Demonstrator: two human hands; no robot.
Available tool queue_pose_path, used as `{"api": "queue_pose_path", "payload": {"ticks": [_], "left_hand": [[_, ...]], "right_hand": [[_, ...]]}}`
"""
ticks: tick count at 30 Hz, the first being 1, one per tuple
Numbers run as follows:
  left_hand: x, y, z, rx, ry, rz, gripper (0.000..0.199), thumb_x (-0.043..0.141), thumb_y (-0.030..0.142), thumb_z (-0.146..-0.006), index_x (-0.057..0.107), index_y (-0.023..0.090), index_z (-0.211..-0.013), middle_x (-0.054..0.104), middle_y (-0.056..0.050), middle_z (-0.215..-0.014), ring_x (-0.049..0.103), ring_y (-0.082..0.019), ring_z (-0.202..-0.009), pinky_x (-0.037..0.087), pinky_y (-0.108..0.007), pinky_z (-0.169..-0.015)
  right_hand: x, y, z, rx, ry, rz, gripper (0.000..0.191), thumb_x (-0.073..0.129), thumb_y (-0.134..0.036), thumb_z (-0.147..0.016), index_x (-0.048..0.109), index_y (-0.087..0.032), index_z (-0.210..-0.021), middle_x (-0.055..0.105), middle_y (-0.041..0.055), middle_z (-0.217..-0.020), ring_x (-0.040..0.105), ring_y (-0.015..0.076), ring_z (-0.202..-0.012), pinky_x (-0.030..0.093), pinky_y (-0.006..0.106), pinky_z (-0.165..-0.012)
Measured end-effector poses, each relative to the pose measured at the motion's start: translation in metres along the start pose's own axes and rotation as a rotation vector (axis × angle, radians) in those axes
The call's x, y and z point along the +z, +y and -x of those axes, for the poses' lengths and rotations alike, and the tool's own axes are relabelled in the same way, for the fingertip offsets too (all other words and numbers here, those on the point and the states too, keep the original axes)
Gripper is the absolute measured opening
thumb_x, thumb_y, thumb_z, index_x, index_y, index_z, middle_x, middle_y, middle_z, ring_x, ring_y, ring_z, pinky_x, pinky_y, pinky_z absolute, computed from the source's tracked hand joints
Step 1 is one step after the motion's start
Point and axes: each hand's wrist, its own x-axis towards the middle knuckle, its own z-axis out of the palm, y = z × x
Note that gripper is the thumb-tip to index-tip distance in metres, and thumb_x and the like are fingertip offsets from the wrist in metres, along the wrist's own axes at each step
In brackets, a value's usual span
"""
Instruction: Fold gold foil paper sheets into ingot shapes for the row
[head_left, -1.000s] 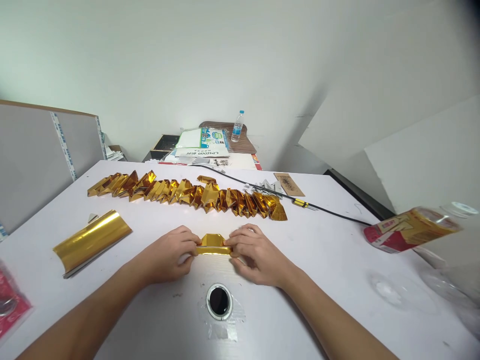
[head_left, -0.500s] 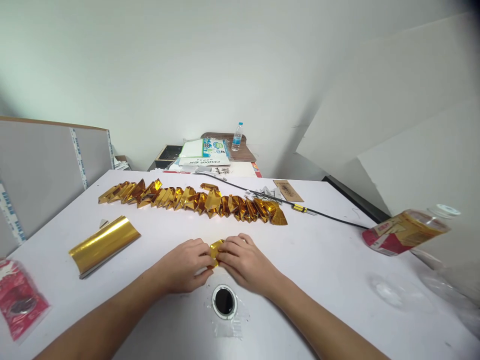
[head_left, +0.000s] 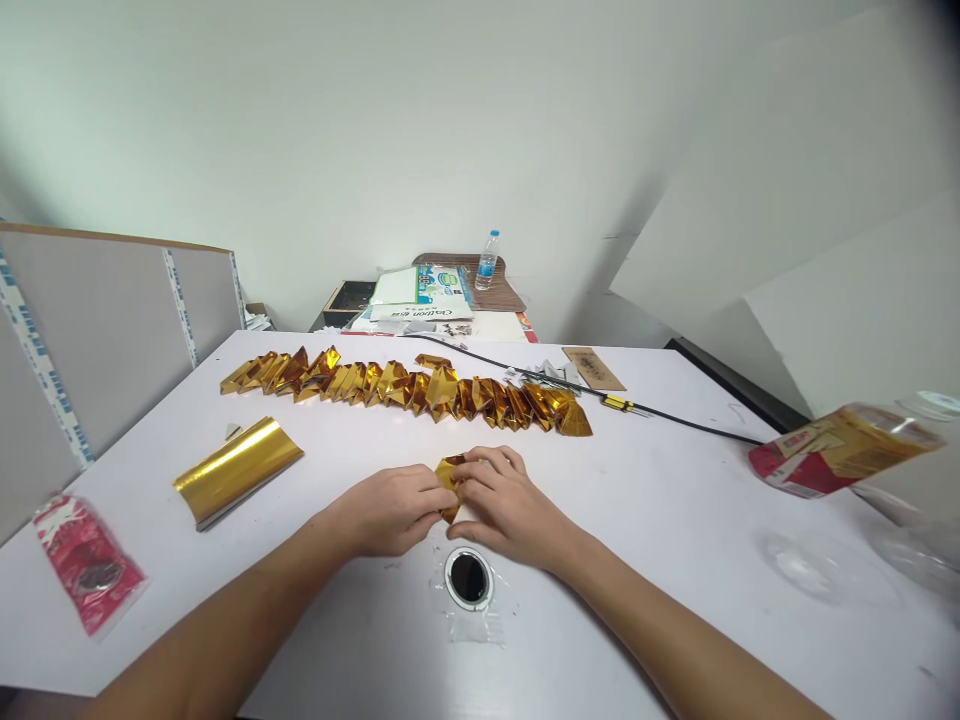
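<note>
"Head view, entry one?"
"Gold foil piece (head_left: 448,471), one: pinched by left hand (head_left: 399,508) and right hand (head_left: 506,503), between row of folded gold pieces (head_left: 441,392) and black-centred ring (head_left: 469,578)."
"Step?"
"Folding, seemingly."
"Next move calls for?"
"Aligned edges, firm creasing, probably."

Cannot fully see the gold piece (head_left: 448,472), partly covered by the right hand (head_left: 506,505), beyond the dark disc (head_left: 470,578); cannot read the brown card (head_left: 594,368) farther beyond, rightward.
</note>
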Motion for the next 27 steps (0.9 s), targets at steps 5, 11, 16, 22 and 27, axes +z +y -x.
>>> {"api": "queue_pose_path", "payload": {"ticks": [5,11,16,22,27], "left_hand": [[-0.002,0.003,0.0,-0.01,0.018,0.101,0.017,0.051,0.01,-0.094,0.062,0.019,-0.102,0.068,-0.007,-0.103,0.063,-0.022,-0.102,0.051,-0.034,-0.096],[0.017,0.002,-0.005,-0.1,0.116,0.066,0.004,0.064,0.023,-0.097,0.061,0.019,-0.097,0.068,-0.005,-0.098,0.061,-0.022,-0.095,0.052,-0.035,-0.088],[0.03,0.003,-0.01,-0.169,0.209,0.037,0.012,0.062,0.022,-0.098,0.059,0.019,-0.087,0.068,-0.005,-0.092,0.06,-0.021,-0.09,0.05,-0.035,-0.085],[0.021,-0.002,-0.009,-0.152,0.178,0.177,0.01,0.061,0.02,-0.099,0.064,0.019,-0.09,0.072,-0.004,-0.096,0.064,-0.019,-0.098,0.051,-0.035,-0.093],[0.011,-0.008,-0.005,-0.039,0.156,0.269,0.012,0.058,0.016,-0.099,0.07,0.02,-0.097,0.076,-0.006,-0.1,0.068,-0.018,-0.1,0.054,-0.037,-0.099]], "right_hand": [[0.003,-0.007,-0.002,-0.076,0.086,0.109,0.027,0.062,-0.045,-0.103,0.067,-0.019,-0.095,0.073,0.0088,-0.115,0.053,0.0297,-0.124,0.029,0.05,-0.106],[0.005,-0.007,-0.005,-0.106,0.125,0.139,0.022,0.051,-0.025,-0.108,0.067,-0.019,-0.095,0.074,0.0058,-0.11,0.054,0.0257,-0.122,0.031,0.045,-0.102],[0.005,-0.001,-0.003,0.006,0.056,-0.009,0.023,0.05,-0.026,-0.108,0.069,-0.02,-0.097,0.073,0.0071,-0.115,0.055,0.0247,-0.122,0.033,0.045,-0.103],[0.0,0.001,0.0,0.111,-0.032,-0.118,0.015,0.062,-0.035,-0.102,0.073,-0.024,-0.101,0.067,0.0072,-0.134,0.048,0.0301,-0.133,0.032,0.053,-0.108],[0.001,0.004,0.0,0.152,-0.029,-0.176,0.017,0.059,-0.03,-0.102,0.076,-0.027,-0.098,0.068,0.0059,-0.136,0.046,0.0326,-0.137,0.028,0.058,-0.108]]}}
